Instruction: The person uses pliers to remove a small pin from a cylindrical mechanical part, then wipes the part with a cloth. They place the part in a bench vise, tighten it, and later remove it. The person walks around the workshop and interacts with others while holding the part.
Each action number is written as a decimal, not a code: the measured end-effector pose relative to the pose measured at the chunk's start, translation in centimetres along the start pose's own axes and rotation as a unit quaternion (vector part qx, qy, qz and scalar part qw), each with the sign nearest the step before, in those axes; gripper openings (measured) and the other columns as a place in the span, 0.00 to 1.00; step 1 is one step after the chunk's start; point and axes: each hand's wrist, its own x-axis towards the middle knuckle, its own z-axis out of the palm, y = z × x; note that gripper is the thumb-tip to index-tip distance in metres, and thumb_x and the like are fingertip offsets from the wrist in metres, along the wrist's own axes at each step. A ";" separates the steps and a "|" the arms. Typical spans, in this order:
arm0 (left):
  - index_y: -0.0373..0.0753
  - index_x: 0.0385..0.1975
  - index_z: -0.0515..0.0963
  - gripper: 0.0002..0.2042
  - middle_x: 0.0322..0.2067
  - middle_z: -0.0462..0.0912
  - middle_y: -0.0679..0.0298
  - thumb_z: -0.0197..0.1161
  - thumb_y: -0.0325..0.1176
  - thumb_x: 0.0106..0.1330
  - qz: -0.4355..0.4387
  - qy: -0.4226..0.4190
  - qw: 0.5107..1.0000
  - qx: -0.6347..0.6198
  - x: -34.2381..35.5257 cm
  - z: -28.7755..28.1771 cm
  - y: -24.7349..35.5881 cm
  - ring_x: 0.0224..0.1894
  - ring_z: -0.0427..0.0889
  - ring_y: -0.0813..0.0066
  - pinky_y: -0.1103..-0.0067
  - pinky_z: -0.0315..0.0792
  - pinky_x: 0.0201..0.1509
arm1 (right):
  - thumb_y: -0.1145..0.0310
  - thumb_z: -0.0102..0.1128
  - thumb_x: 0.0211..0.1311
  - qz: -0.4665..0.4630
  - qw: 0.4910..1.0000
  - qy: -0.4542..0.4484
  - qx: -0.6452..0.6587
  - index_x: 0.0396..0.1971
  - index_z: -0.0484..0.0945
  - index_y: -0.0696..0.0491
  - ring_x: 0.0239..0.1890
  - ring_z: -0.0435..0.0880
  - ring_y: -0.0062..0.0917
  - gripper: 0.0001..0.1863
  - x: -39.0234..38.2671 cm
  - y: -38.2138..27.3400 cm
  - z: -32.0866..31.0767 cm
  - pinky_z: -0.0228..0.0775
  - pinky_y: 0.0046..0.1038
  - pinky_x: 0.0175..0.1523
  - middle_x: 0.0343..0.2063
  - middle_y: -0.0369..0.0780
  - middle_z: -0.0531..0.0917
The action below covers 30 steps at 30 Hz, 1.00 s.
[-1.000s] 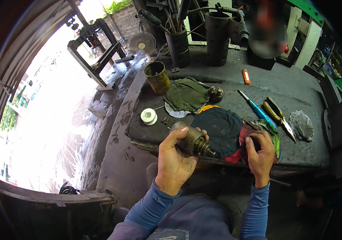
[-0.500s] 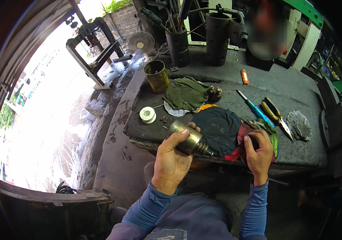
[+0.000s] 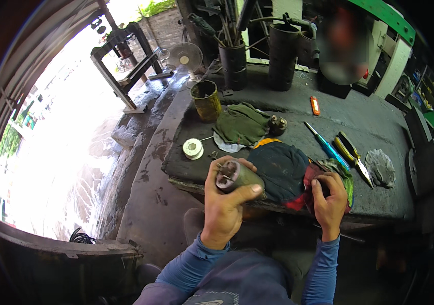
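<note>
Left hand (image 3: 222, 209) grips a metal cylinder (image 3: 248, 179)

Its recessed end faces left and upward; its long axis slants down rightward, past the thumb. The right hand (image 3: 330, 201), fingers curled, meets red cloth (image 3: 310, 174); its hold is unclear. Beyond the left hand, a white spool (image 3: 193, 149).

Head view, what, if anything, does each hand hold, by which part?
The left hand grips a metal cylinder around its side; whether the right hand holds anything cannot be told.

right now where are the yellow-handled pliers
In the head view, the yellow-handled pliers lie on the right side of the workbench, between the blue tool on their left and the crumpled grey wad on their right, beyond the right hand.
</note>
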 end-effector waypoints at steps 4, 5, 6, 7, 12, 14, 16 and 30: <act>0.37 0.57 0.69 0.31 0.51 0.80 0.56 0.74 0.14 0.52 0.068 -0.028 0.983 0.166 -0.3 0.1 0.3 0.50 0.81 0.73 0.75 0.77 0.58 | 0.73 0.68 0.62 0.006 1.000 -0.004 0.004 0.35 0.84 0.62 0.39 0.85 0.37 0.07 0.1 -0.3 0.1 0.74 0.32 0.47 0.36 0.44 0.84; 0.37 0.56 0.69 0.32 0.50 0.79 0.58 0.76 0.16 0.52 0.086 -0.041 0.976 0.196 -0.5 0.2 0.3 0.47 0.81 0.77 0.77 0.76 0.57 | 0.74 0.68 0.62 0.011 1.000 -0.002 0.008 0.35 0.84 0.62 0.39 0.85 0.36 0.06 0.1 -0.3 0.1 0.74 0.32 0.47 0.36 0.44 0.84; 0.37 0.56 0.68 0.32 0.50 0.79 0.57 0.76 0.16 0.52 0.094 -0.048 0.971 0.215 -0.6 0.2 0.4 0.46 0.81 0.77 0.77 0.76 0.57 | 0.74 0.68 0.62 0.004 1.000 -0.003 0.005 0.35 0.84 0.61 0.39 0.85 0.36 0.06 0.1 -0.3 0.1 0.74 0.32 0.47 0.36 0.44 0.84; 0.37 0.56 0.68 0.32 0.50 0.79 0.57 0.76 0.16 0.52 0.103 -0.056 0.965 0.233 -0.7 0.2 0.4 0.46 0.81 0.77 0.77 0.76 0.57 | 0.74 0.68 0.62 0.004 1.000 -0.002 0.005 0.35 0.84 0.61 0.39 0.85 0.36 0.06 0.1 -0.2 0.2 0.74 0.32 0.47 0.36 0.44 0.84; 0.37 0.57 0.68 0.32 0.51 0.78 0.58 0.77 0.19 0.52 0.152 -0.084 0.943 0.283 -0.7 0.6 0.0 0.49 0.79 0.77 0.76 0.75 0.58 | 0.73 0.68 0.62 0.006 1.000 -0.002 0.000 0.34 0.84 0.61 0.40 0.85 0.37 0.06 -0.1 0.0 0.0 0.74 0.32 0.47 0.36 0.44 0.84; 0.37 0.56 0.69 0.31 0.51 0.78 0.57 0.77 0.20 0.51 0.174 -0.103 0.925 0.321 -0.4 0.9 -0.2 0.50 0.79 0.75 0.75 0.74 0.60 | 0.72 0.68 0.63 0.000 1.000 -0.001 -0.010 0.34 0.83 0.61 0.40 0.85 0.38 0.07 0.0 0.1 0.1 0.74 0.33 0.47 0.36 0.45 0.84; 0.37 0.55 0.72 0.29 0.50 0.78 0.58 0.77 0.23 0.52 0.207 -0.101 0.895 0.381 -0.1 0.9 0.2 0.53 0.78 0.71 0.74 0.73 0.61 | 0.73 0.67 0.63 -0.010 1.000 0.006 -0.013 0.34 0.83 0.61 0.40 0.85 0.40 0.06 0.1 0.0 0.2 0.74 0.33 0.50 0.35 0.45 0.84; 0.35 0.61 0.66 0.33 0.51 0.74 0.56 0.75 0.26 0.55 0.202 -0.148 0.905 0.344 1.9 1.0 -3.4 0.56 0.77 0.68 0.72 0.71 0.63 | 0.64 0.67 0.71 -0.027 0.997 -0.067 0.004 0.47 0.85 0.62 0.42 0.84 0.28 0.15 -0.1 -0.3 -0.8 0.77 0.31 0.50 0.42 0.41 0.87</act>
